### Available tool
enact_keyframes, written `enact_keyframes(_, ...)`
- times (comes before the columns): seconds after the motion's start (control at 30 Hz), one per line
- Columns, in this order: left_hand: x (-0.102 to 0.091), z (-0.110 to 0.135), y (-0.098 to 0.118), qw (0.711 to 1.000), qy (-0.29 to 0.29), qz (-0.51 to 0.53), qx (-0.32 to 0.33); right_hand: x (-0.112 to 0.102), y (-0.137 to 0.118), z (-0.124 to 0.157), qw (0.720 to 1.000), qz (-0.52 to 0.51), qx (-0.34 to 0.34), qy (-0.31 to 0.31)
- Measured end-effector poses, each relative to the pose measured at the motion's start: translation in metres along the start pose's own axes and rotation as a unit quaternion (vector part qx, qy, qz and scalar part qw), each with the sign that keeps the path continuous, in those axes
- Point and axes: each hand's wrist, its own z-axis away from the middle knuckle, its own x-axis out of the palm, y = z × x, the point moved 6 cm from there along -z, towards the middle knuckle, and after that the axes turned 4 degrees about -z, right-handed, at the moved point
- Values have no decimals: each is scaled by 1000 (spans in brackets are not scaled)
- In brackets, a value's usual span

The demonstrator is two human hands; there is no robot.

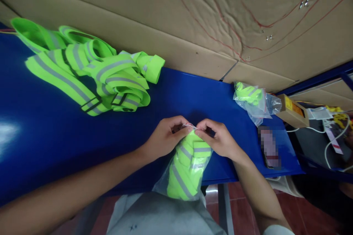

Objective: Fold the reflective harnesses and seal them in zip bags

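Note:
Both hands pinch the top edge of a clear zip bag (162, 183), which hangs over the table's front edge near my body. Inside the bag is a folded neon-green reflective strap (183, 170) with grey stripes. My left hand (165, 136) grips the red-lined seal between thumb and forefinger. Close beside it, my right hand (219, 139) pinches the same seal a little to the right. Whether the seal is closed between the fingertips cannot be made out. To the left lies a loose heap of neon-green reflective straps (116, 71) with black buckles.
Another clear bag with a green strap (249, 95) lies at the back right, next to a small cardboard box (293, 110). A blurred-out phone (268, 147) rests on the blue table (182, 95). Behind stands a cardboard-covered wall (143, 14) with red cords. White cables lie at far right.

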Motion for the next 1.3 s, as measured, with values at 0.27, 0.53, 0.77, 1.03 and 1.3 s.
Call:
enact_keyframes(0.27, 2, -2, -2, 999, -14, 22, -32, -1, -1, -1, 997, -36, -46, 54)
enact_keyframes(0.53, -1, 1, 4, 999, -1, -51, 12, -16, -2, -1, 999, -46, 8, 22)
enact_keyframes(0.77, -2, -1, 3, 996, 7, -86, 11, -2, 3, -1, 997, -59, 42, -33)
enact_keyframes(1.03, 0, 0, 10, 994, -5, -94, 58, -7, 4, 1, 999, -38, 22, 13)
enact_keyframes(1.3, -3, -3, 10, 997, -1, -71, 38, -8, -1, 1, 999, 4, -10, 45)
